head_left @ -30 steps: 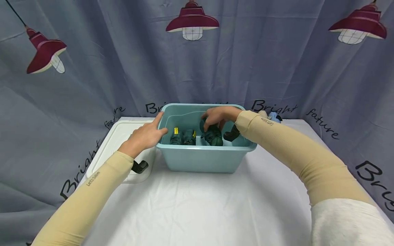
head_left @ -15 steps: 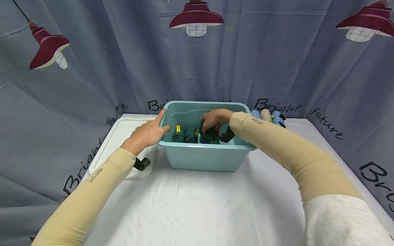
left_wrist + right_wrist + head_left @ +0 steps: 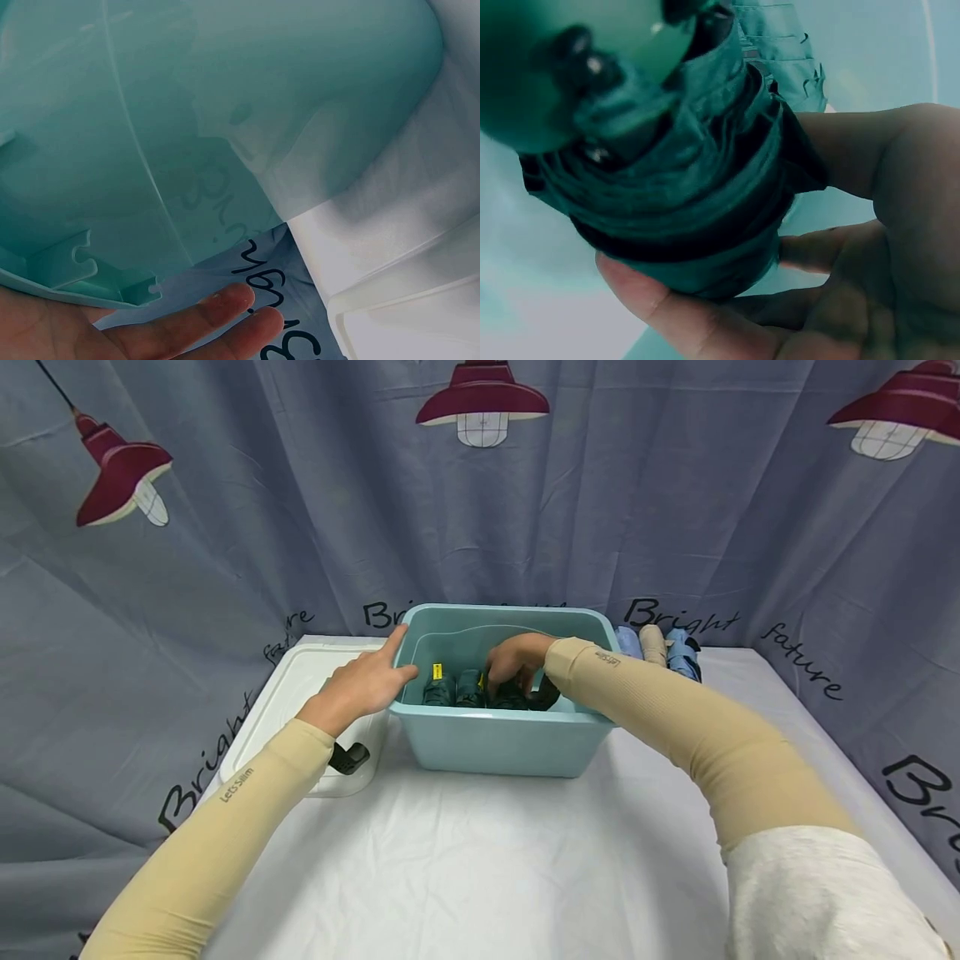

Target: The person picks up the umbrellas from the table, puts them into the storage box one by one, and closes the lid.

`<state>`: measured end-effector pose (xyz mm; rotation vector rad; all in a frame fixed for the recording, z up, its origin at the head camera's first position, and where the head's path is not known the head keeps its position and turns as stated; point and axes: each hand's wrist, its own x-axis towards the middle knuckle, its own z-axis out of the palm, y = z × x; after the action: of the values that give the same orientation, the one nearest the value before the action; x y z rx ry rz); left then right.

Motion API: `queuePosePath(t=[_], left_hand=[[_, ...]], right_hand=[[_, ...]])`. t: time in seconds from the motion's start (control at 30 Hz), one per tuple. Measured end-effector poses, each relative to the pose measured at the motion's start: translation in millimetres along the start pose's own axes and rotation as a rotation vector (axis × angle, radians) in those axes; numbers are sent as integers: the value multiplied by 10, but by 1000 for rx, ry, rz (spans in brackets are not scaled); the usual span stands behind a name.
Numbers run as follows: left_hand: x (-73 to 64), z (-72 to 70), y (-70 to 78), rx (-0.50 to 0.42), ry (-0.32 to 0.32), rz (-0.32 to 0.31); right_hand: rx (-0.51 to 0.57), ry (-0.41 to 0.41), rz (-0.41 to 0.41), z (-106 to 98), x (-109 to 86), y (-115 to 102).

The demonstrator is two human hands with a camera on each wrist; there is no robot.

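A teal plastic bin [image 3: 495,745] stands toward the back of the table. My left hand [image 3: 360,683] rests at its left rim, with straight fingers outside the wall in the left wrist view. Inside the bin, my right hand [image 3: 519,657] grips a folded dark green umbrella [image 3: 682,202]. Thumb and fingers go round its pleated cloth; its rounded end faces the right wrist camera. The bin's front wall hides the lower part of the umbrella. Left of it stand two dark green bundles, one [image 3: 438,691] with a yellow tag and another [image 3: 469,688] beside it.
A white lid [image 3: 273,718] lies on the table left of the bin, partly under my left arm. Behind my right forearm are several rolled bundles, including a beige one [image 3: 652,645] and a blue one [image 3: 682,654]. A grey-blue curtain [image 3: 480,527] hangs behind the table.
My right hand has lowered the umbrella deeper into the bin, beside the two bundles. My left hand has stayed at the rim. The view has shifted slightly.
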<state>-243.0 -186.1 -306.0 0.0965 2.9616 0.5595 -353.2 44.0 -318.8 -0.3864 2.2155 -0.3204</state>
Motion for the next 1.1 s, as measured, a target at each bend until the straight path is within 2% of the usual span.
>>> queuePosePath(t=[0.23, 0.47, 0.87, 1.1], left_hand=[[-13, 2, 22, -5, 6, -3], [-18, -8, 33, -3, 9, -6], [-5, -8, 23, 12, 1, 4], [-16, 1, 29, 5, 0, 11]], right_hand=[[9, -52, -15, 14, 57, 6], [183, -140, -29, 18, 48, 19], [309, -170, -65, -2, -3, 55], [252, -173, -43, -35, -58, 67]])
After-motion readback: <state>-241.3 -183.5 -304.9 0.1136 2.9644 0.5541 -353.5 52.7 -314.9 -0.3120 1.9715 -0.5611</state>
